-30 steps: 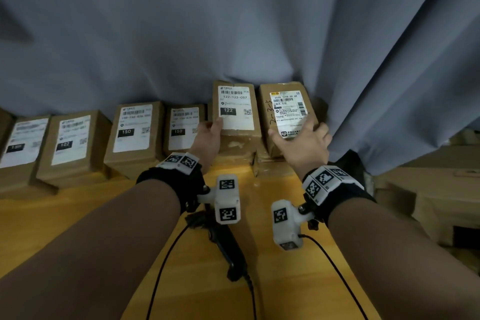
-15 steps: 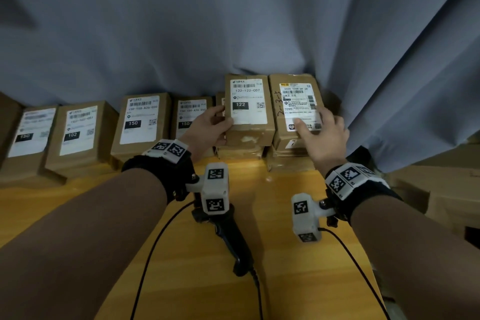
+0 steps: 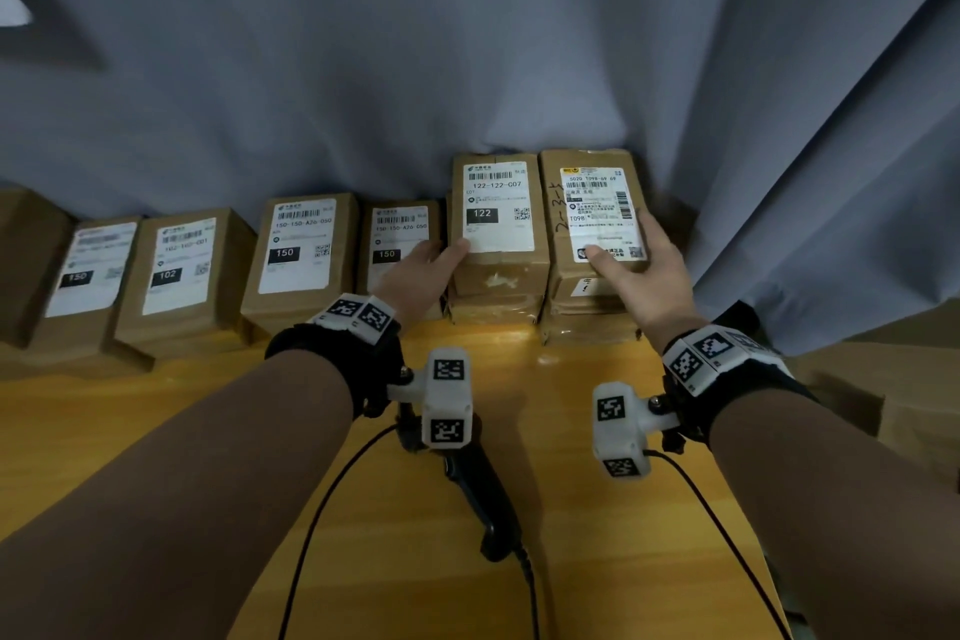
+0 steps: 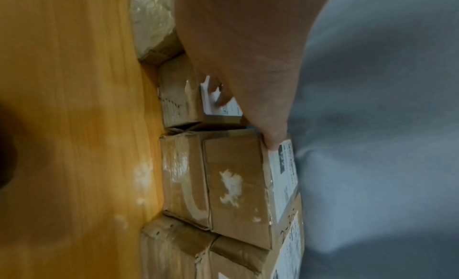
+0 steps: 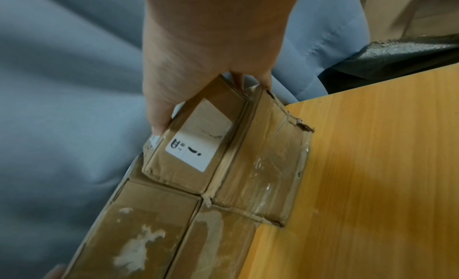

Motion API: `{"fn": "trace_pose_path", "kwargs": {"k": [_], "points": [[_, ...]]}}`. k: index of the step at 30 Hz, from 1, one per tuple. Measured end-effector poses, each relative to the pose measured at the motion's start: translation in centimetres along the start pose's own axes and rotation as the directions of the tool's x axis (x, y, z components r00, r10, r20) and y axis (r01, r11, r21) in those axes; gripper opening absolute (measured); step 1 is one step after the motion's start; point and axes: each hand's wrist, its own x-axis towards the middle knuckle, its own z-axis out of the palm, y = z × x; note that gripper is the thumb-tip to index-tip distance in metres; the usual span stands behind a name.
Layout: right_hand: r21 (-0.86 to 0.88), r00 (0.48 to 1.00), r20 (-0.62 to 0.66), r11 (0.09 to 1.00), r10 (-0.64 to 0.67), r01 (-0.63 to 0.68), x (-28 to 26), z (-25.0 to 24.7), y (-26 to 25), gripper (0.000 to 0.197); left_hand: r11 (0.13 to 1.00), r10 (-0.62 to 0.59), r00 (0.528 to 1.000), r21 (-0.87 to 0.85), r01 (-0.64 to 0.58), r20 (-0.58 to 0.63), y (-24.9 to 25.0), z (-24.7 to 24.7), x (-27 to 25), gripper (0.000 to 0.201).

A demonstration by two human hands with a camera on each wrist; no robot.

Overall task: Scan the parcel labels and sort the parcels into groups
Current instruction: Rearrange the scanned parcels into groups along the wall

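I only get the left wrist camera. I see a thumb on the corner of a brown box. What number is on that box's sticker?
Observer: The head view shows the left hand on the 122 parcel. Its label reads 122-122-C07.
Operator: Where's the other hand?
Observer: The right hand grips the T098 parcel right beside it, thumb on the label.
Operator: And the beeper thing?
Observer: The scanner lies on the table between the forearms, in neither hand.
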Motion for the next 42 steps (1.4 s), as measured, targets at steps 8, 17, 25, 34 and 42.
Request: {"fn": "trace_pose_path", "kwargs": {"k": [8, 17, 25, 34, 42], "points": [[-0.175, 0.996, 0.077, 0.983, -0.045, 0.057, -0.9, -0.7, -1.5, 0.078, 0.993, 0.008, 1.000, -0.119, -0.008, -0.001, 0.2, 0.7, -0.6, 0.060], [-0.323, 0.888, 0.036, 0.835, -0.459, 0.445, -6.4, 3.7, -9.7, 0.030, 0.998, 0.058, 0.983, -0.012, -0.061, -0.176, 0.0, -5.0, -4.0, 0.053], [-0.179, 0.850, 0.227, 0.837, -0.476, 0.516, -12.4, 12.9, -18.5, 0.016, 0.996, 0.086, 0.925, 0.024, -0.083, -0.370, -6.6, -16.6, -9.4, 0.033], [-0.074, 0.871, 0.326, 0.909, -0.366, 0.410, -19.3, 25.4, -26.0, 0.018, 0.999, 0.029, 0.915, -0.001, -0.032, -0.402, -17.3, -29.2, -12.7, 0.032], [-0.073, 0.833, 0.529, 0.969, -0.162, 0.235, -25.3, 37.6, -29.2, 0.042, 0.996, -0.075, 0.914, -0.066, 0.053, -0.399, -27.8, -38.0, -13.7, 0.030]]}}
